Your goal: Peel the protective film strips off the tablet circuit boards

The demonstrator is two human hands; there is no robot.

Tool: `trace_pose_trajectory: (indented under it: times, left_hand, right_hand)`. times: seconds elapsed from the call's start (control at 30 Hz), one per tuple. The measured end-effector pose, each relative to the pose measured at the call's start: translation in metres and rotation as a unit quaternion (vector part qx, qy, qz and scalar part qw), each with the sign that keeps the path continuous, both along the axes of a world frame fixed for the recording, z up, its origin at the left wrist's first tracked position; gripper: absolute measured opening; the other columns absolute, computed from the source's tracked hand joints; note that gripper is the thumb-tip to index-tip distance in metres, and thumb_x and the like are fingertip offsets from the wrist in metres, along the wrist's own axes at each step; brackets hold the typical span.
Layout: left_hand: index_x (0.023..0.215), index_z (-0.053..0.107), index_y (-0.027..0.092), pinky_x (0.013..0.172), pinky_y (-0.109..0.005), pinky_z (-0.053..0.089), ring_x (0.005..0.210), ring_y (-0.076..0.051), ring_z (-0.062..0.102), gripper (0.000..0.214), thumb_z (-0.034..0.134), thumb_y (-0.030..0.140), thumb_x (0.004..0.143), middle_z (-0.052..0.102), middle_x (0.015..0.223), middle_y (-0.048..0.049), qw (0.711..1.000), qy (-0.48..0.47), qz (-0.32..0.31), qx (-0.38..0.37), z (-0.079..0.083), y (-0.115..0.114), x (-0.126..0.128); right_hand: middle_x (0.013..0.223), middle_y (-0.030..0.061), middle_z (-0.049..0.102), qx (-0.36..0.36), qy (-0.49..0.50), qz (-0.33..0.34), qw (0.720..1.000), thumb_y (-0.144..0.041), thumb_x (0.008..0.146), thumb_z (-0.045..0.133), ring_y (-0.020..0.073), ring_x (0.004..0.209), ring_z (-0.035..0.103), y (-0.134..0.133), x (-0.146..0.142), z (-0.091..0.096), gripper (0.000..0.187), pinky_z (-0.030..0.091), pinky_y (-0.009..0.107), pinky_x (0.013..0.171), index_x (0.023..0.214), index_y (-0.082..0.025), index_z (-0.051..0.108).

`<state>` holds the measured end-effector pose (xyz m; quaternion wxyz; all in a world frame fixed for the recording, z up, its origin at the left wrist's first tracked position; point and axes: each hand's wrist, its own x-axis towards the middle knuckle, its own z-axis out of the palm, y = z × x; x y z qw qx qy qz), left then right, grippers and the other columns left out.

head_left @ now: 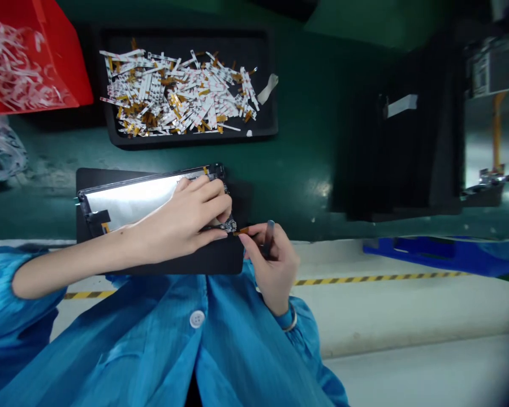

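An opened tablet (127, 204) with a bare silver back lies slightly tilted on a black pad (195, 260). My left hand (195, 212) rests over its right end, fingers curled and thumb at the circuit board (229, 226), gripping that end. Just right of the board, my right hand (275, 263) pinches a small orange flex cable (242, 230) between thumb and forefinger. A dark, slim tool (268, 234) with a rounded grey end is also tucked in the right hand's fingers. The cable's inner end meets the board's corner; whether it is attached I cannot tell.
Behind the pad, a black tray (186, 141) holds many white-and-orange flex strips (182, 93). A red bin (63, 51) with clear scraps stands back left, beside a plastic bag (2, 150). Dark panels (390, 164) and another opened tablet (483, 141) lie right.
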<state>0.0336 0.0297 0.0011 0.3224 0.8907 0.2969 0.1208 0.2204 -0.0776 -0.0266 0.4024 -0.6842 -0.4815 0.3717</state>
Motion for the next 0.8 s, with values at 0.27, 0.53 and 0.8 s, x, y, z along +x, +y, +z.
trace_pose_trajectory:
  times: [0.27,0.53,0.8]
  left_hand:
    - [0.087,0.057,0.017,0.076,-0.027,0.04,0.084,-0.016,0.053,0.009,0.055,0.017,0.096,0.056,0.09,-0.0008,0.991,-0.097,0.034,-0.086,0.004,0.001,-0.011]
    - [0.087,0.057,0.016,0.078,-0.026,0.041,0.085,-0.015,0.054,0.008,0.056,0.017,0.095,0.055,0.091,-0.0005,0.989,-0.111,0.044,-0.087,0.002,-0.001,-0.013]
    - [0.089,0.058,0.016,0.078,-0.027,0.041,0.085,-0.015,0.053,0.007,0.055,0.014,0.095,0.056,0.092,-0.0008,0.989,-0.116,0.037,-0.084,-0.002,-0.001,-0.013]
  right_hand:
    - [0.094,0.0039,0.073,0.261,-0.163,0.16,0.938,-0.01,0.085,0.068,0.0213,0.079,0.071,-0.001,0.005,-0.019,0.034,0.062,0.036,0.065,0.111,-0.033,0.071]
    - [0.096,0.0033,0.074,0.237,-0.153,0.282,0.917,-0.004,0.09,0.058,0.0177,0.074,0.071,0.008,0.019,-0.012,0.049,0.061,0.03,0.062,0.131,-0.031,0.061]
    - [0.09,0.0028,0.073,0.232,-0.137,0.285,0.92,-0.005,0.091,0.058,0.0172,0.069,0.069,0.011,0.017,-0.008,0.049,0.059,0.03,0.061,0.132,-0.03,0.062]
